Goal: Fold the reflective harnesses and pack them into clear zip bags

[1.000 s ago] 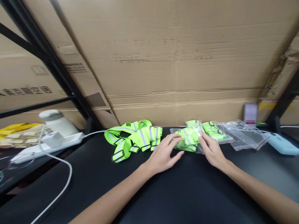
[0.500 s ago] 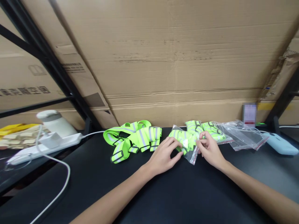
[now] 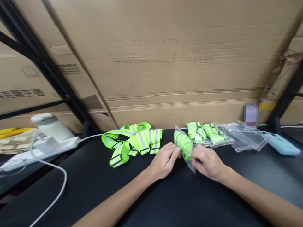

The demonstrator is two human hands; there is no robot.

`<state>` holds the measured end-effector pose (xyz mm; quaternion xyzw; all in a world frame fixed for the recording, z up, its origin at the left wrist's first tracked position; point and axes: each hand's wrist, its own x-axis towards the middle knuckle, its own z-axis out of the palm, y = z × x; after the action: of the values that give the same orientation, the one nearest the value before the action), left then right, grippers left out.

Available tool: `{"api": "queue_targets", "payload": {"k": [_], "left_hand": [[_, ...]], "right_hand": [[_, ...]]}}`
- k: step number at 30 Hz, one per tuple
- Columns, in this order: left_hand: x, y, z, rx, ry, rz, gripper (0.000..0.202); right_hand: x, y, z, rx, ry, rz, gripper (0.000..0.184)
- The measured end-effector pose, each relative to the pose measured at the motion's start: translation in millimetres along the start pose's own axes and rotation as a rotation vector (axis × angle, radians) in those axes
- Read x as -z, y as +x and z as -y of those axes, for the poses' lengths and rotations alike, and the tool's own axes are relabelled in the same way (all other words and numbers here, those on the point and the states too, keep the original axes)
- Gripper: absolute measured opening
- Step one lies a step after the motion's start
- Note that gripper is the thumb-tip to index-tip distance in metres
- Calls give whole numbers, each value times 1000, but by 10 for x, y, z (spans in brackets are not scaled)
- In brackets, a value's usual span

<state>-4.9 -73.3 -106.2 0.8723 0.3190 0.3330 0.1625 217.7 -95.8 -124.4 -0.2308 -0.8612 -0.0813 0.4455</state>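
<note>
A clear zip bag (image 3: pixel 183 143) packed with a folded neon-green reflective strap stands tilted between my two hands. My left hand (image 3: pixel 165 159) is closed, its fingertips pinching the bag's left side. On the other side my right hand (image 3: pixel 205 160) is curled closed on the bag's right edge. The bag's lower corner with the zip points toward me. Left of it lies a loose reflective strap harness (image 3: pixel 134 142), neon green with grey stripes and black buckles. Two more filled bags, one a bagged strap (image 3: pixel 197 132) and another bagged strap (image 3: pixel 215 134), lie just behind my right hand.
Clear zip bags (image 3: pixel 246 137) lie to the right beside a light blue case-like object (image 3: pixel 284 144). At left are a white power strip (image 3: pixel 63 145), its cable and a white bottle (image 3: pixel 53 126). Cardboard (image 3: pixel 175 78) walls off the back of the black table (image 3: pixel 151 201).
The bag has been turned from lying flatter to standing on edge. My left fingers have closed onto it, and my right hand has curled and moved slightly lower.
</note>
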Motion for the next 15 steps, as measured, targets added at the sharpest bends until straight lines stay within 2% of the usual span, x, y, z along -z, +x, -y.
{"api": "queue_targets", "payload": {"k": [3,5,8,12,15], "left_hand": [[-15,-13,31,172,-154,-59,64],[-27,-12,78,317,-149,-131,68],[-48,-1,156,445,-167,-229,66],[-106,11,206,451,-355,-312,52],[-137,17,202,390,-283,-359,64]], "right_hand": [[-5,48,106,80,47,63,35],[-11,62,153,49,84,121,36],[-6,57,153,-54,87,305,34],[13,24,75,-244,70,477,43],[16,10,38,-294,95,514,43]]}}
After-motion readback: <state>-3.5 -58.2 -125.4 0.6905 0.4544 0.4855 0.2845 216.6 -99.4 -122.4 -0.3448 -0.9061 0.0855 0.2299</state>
